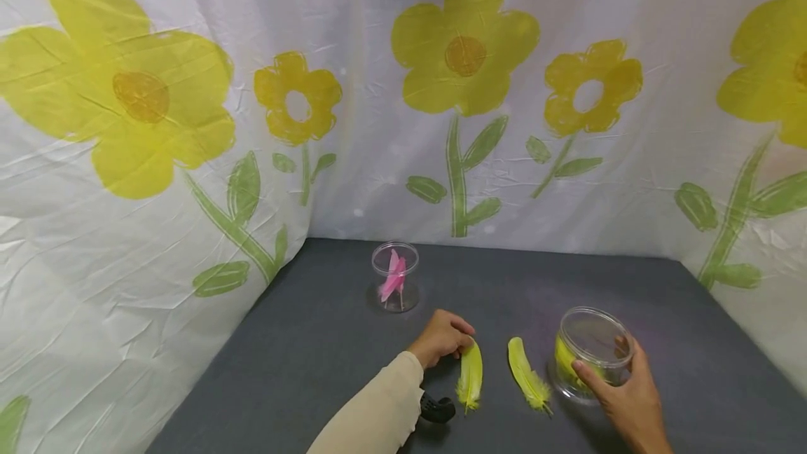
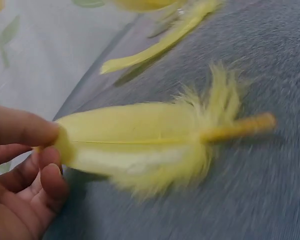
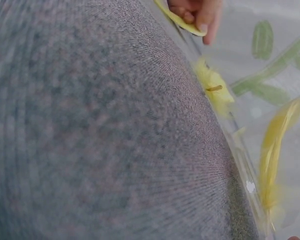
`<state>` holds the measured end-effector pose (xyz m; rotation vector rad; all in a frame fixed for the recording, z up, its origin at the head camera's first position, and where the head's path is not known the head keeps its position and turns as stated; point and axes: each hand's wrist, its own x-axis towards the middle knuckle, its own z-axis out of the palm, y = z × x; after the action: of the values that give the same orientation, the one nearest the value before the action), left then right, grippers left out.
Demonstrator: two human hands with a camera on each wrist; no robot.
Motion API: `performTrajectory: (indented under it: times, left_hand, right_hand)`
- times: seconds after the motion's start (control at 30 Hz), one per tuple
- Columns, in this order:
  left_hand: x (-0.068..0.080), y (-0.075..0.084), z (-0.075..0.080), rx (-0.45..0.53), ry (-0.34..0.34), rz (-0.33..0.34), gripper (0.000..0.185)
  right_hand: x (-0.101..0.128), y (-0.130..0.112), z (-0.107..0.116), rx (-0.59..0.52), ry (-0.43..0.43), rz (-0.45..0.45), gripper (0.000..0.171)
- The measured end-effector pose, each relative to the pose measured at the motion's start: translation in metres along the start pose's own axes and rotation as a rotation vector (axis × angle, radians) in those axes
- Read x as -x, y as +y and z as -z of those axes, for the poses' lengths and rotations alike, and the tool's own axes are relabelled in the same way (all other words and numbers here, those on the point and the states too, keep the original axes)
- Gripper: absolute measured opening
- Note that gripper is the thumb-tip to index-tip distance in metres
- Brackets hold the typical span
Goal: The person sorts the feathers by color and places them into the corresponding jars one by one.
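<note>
I see a small clear plastic jar [image 1: 395,277] with pink feathers [image 1: 392,279] standing far on the grey felt-like worktop [image 1: 315,356], before a creased flower-print cloth [image 1: 157,160]. My left hand [image 1: 441,337] pinches the tip of a soft yellow feather [image 1: 470,374] lying flat. A second yellow feather [image 1: 527,374] lies just right of it. My right hand [image 1: 621,391] curls round a wide clear tub [image 1: 592,352] holding yellow fluff, near right.
</note>
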<state>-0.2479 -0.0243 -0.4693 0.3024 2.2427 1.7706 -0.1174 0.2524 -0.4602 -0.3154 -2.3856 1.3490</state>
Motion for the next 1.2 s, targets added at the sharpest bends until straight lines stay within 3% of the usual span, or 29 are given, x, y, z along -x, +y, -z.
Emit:
performTrajectory:
  times: [0.23,0.3,0.47,0.6,0.8,0.97,1.2]
  left_hand:
    - [0.010,-0.014,0.030,0.149,0.330,-0.015,0.016]
    - [0.015,-0.017,0.036,0.186,0.406,0.007,0.014]
    - [0.029,-0.010,0.047,0.295,0.517,0.020,0.012]
    - [0.031,0.014,0.050,0.368,0.538,-0.057,0.011]
    - [0.038,0.069,0.039,0.446,0.522,-0.191,0.011]
    - [0.043,0.108,0.014,0.500,0.516,-0.301,0.008]
    - [0.037,0.125,-0.036,0.541,0.541,-0.363,0.010]
  right_hand:
    - [-0.002,-0.002,0.001,-0.012,0.007,0.035,0.105]
    - [-0.002,-0.002,0.001,-0.006,0.011,0.037,0.105]
    - [-0.003,-0.003,0.001,-0.014,0.010,0.045,0.105]
    - [-0.003,-0.003,0.001,-0.031,0.018,0.052,0.104]
    - [-0.001,-0.003,0.002,-0.022,-0.003,0.044,0.104]
    - [-0.002,-0.002,0.000,-0.021,0.003,0.045,0.103]
    - [-0.002,-0.002,0.000,0.013,-0.017,-0.020,0.105]
